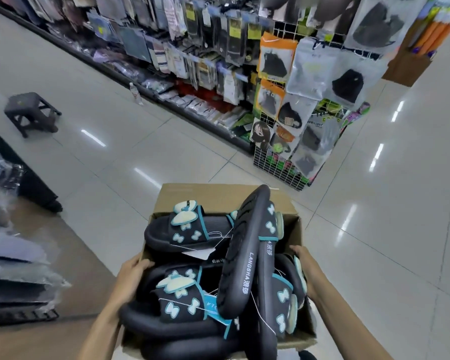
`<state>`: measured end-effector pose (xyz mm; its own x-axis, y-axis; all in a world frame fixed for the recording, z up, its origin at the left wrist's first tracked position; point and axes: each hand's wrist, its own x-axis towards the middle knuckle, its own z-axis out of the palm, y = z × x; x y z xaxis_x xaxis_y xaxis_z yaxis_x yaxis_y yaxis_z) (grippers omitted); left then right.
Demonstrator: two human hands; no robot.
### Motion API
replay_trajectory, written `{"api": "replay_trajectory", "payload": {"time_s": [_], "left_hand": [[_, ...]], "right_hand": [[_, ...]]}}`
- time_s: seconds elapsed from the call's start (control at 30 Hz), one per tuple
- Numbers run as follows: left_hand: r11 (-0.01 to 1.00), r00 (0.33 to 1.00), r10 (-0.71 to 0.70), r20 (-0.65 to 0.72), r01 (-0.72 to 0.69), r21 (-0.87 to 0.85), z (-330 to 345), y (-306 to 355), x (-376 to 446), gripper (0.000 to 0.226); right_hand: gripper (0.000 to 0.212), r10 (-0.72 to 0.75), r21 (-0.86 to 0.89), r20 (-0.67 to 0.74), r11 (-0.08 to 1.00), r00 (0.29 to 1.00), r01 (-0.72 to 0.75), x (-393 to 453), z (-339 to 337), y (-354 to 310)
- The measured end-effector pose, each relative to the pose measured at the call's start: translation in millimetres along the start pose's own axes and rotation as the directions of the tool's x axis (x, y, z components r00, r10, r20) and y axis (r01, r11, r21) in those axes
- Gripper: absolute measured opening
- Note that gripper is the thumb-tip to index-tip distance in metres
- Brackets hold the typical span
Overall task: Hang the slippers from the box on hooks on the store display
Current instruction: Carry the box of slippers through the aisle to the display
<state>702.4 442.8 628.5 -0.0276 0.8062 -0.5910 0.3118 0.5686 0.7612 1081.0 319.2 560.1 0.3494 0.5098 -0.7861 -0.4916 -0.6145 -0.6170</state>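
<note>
Matt black rubbery slippers (182, 231), brown cardboard box (218, 197), glossy tiled floor (374, 229)

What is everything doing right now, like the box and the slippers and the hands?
Box: open, carried, full.
Slippers: piled inside, one pair sticking up, none hung.
Left hand: grips the box's left edge.
Right hand: holds the box's right side.
Stool: upright on the floor.

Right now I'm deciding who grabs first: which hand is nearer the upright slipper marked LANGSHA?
Right. The right hand grips the box edge just beside the upright slipper; the left hand grips the opposite edge, with other slippers between.
</note>
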Motion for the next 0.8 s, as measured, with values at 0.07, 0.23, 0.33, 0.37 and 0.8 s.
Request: {"api": "replay_trajectory", "payload": {"time_s": [0.07,0.23,0.33,0.37,0.8], "left_hand": [[1.000,1.000,-0.006,-0.023,0.006,-0.008,3,13,14,0.010],[0.998,0.997,-0.013,-0.070,0.009,-0.061,1,43,56,0.011],[0.995,0.996,-0.031,-0.083,0.023,-0.093,-9,57,89,0.013],[0.994,0.996,-0.034,-0.087,0.025,-0.103,-13,63,101,0.014],[0.965,0.989,-0.075,-0.129,0.039,-0.261,-89,173,264,0.010]], "right_hand": [[0.072,0.009,-0.040,0.012,0.999,1.000,-0.009,20,6,-24],[0.078,0.015,-0.131,0.040,0.991,0.999,-0.010,66,42,-89],[0.080,-0.011,-0.132,0.043,0.991,0.999,0.017,117,63,-111],[0.078,-0.001,-0.144,0.047,0.990,0.999,0.008,110,82,-127],[0.053,-0.012,-0.111,0.120,0.993,0.993,0.025,177,280,-270]]}}
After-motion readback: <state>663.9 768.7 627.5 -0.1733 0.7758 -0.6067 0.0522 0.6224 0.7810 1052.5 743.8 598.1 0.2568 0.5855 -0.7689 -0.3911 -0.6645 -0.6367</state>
